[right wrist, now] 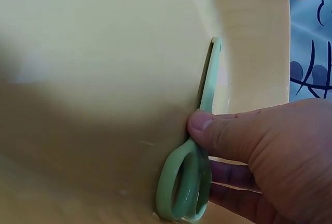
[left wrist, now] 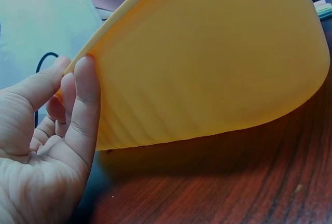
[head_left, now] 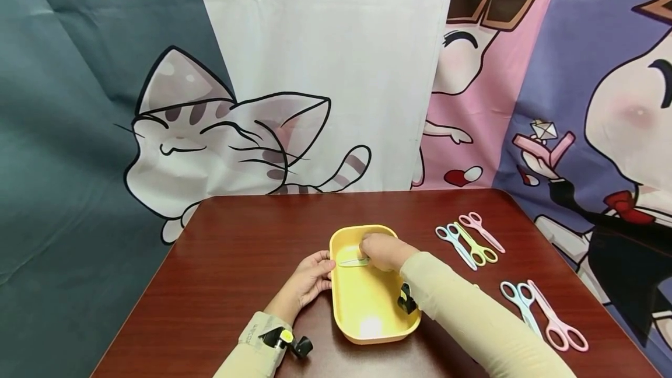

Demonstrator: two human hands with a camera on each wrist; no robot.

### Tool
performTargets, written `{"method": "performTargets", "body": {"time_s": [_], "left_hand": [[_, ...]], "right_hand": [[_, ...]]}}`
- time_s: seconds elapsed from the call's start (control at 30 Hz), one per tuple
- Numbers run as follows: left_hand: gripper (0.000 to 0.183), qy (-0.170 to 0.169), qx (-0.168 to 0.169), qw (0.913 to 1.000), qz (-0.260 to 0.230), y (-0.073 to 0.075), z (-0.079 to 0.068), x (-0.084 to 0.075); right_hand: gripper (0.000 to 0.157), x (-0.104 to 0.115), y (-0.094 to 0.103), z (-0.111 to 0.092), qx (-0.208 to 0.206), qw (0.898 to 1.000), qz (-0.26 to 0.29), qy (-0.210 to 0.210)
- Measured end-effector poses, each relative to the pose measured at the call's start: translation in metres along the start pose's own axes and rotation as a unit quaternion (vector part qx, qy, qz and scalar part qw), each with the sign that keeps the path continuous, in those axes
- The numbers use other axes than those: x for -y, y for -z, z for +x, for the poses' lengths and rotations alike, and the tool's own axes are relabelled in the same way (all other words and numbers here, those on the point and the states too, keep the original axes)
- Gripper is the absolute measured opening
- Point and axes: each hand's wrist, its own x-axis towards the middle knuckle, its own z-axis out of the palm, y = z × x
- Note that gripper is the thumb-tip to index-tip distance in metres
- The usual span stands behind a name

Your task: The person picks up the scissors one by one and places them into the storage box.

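A yellow plastic tray [head_left: 362,308] with raised walls sits on the table. My left hand [head_left: 314,276] pinches its left rim, thumb at the edge and fingers against the outer wall, as the left wrist view shows. Inside the tray, toward its far end, my right hand [head_left: 385,251] holds light green scissors [right wrist: 167,182] between thumb and fingers. The blades look closed and point toward the tray's left wall. In the head view my hand hides the scissors' handles, leaving only the blade part in sight.
On the dark red table [head_left: 252,238], blue scissors [head_left: 455,244], yellow-green scissors [head_left: 472,245] and pink scissors [head_left: 482,231] lie at the back right. Nearer, another blue pair [head_left: 520,302] lies beside another pink pair [head_left: 548,317]. A printed cartoon cloth [head_left: 336,45] hangs behind.
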Motion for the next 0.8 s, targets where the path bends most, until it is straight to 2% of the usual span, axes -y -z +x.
{"method": "performTargets", "body": {"time_s": [0.2, 0.3, 0.4, 0.5, 0.63, 0.8], "left_hand": [[0.034, -0.002, -0.007, 1.0, 0.002, -0.002, 0.0, 0.0], [0.032, -0.002, -0.011, 0.9999, 0.0, -0.001, 0.0, 0.001], [0.026, -0.001, -0.019, 0.9998, -0.005, 0.001, 0.0, 0.001], [0.018, -0.003, -0.026, 0.9996, -0.009, 0.002, 0.0, 0.001], [0.015, -0.009, -0.033, 0.9993, -0.014, 0.003, 0.001, 0.002], [0.015, 0.0, -0.048, 0.9987, -0.019, 0.003, 0.001, 0.001]], "right_hand": [[0.012, -0.004, 0.001, -0.002, -0.007, 1.0, 0.021, -0.007], [0.014, -0.01, 0.006, -0.005, -0.02, 0.998, 0.052, 0.002], [0.017, -0.018, 0.019, -0.01, -0.061, 0.993, 0.095, 0.03], [0.02, -0.032, 0.034, -0.02, -0.121, 0.982, 0.142, 0.035], [0.019, -0.06, 0.049, -0.039, -0.176, 0.965, 0.191, -0.03], [0.016, -0.1, 0.046, -0.068, -0.168, 0.956, 0.195, -0.138]]}}
